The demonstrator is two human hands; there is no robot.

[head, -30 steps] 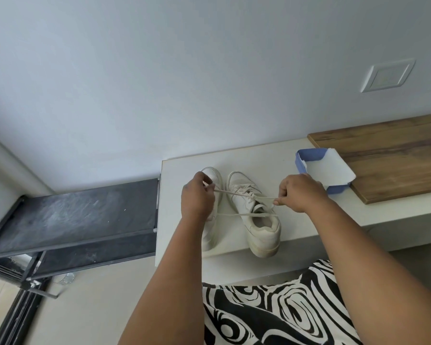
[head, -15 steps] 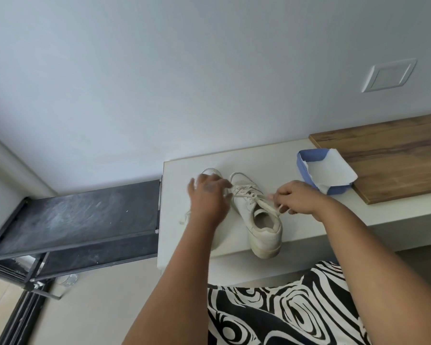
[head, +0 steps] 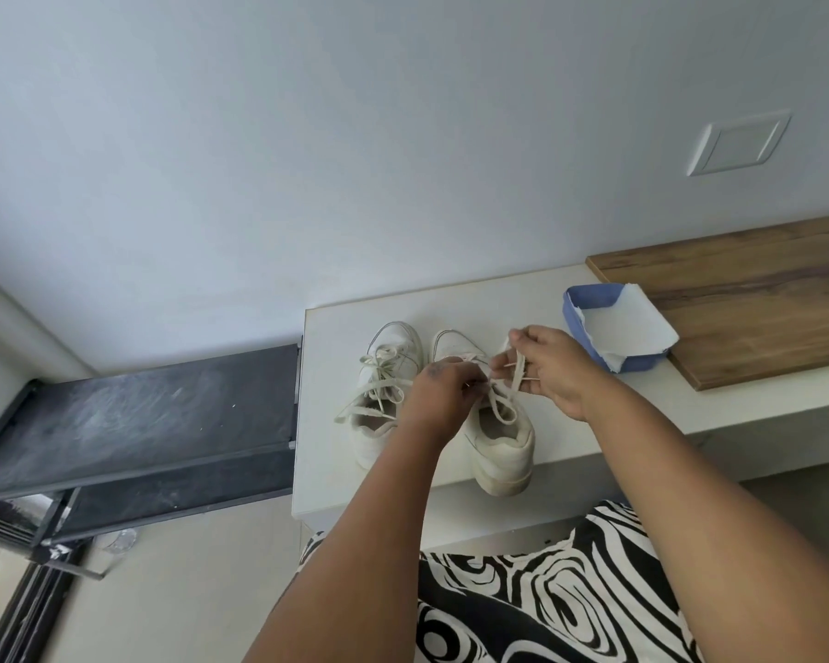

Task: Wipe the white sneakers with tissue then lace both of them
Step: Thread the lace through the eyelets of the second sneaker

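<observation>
While both white low-top sneakers stood side by side, toes to the wall, on the pale bench (head: 451, 299), the right white sneaker (head: 498, 447) had its cream lace (head: 501, 409) worked by both hands. Left hand (head: 443, 399) pinched the lace over the tongue; right hand (head: 551, 370) gripped a lace loop just beside it. Left white sneaker (head: 384, 370) lay with its lace already tied. Nearby sat a blue tissue box (head: 594, 318), touching a brown wooden board (head: 747, 299).
</observation>
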